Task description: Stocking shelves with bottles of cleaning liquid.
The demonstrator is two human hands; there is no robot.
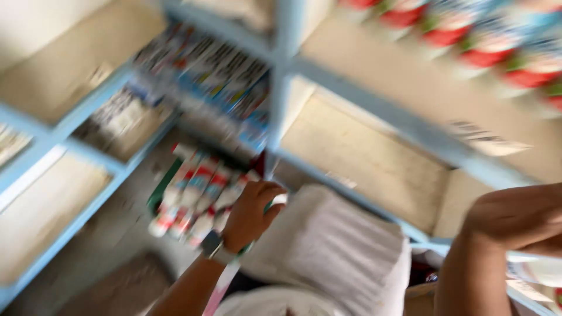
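The frame is blurred by motion. My left hand (250, 212), with a watch on the wrist, is closed around a slim white and green box (277, 201) beside a stack of similar red, white and blue boxes (196, 196) on the floor. My right hand (518, 217) is at the right edge, bent at the wrist, resting by a white packet (535, 270) on a shelf; whether it grips anything cannot be told.
A light blue metal shelf frame (281, 64) runs through the view, with cardboard-lined shelves (369, 158). Rows of boxes (211, 70) fill the upper middle shelf; red and green packets (486, 41) line the top right. A white sack (333, 251) lies below.
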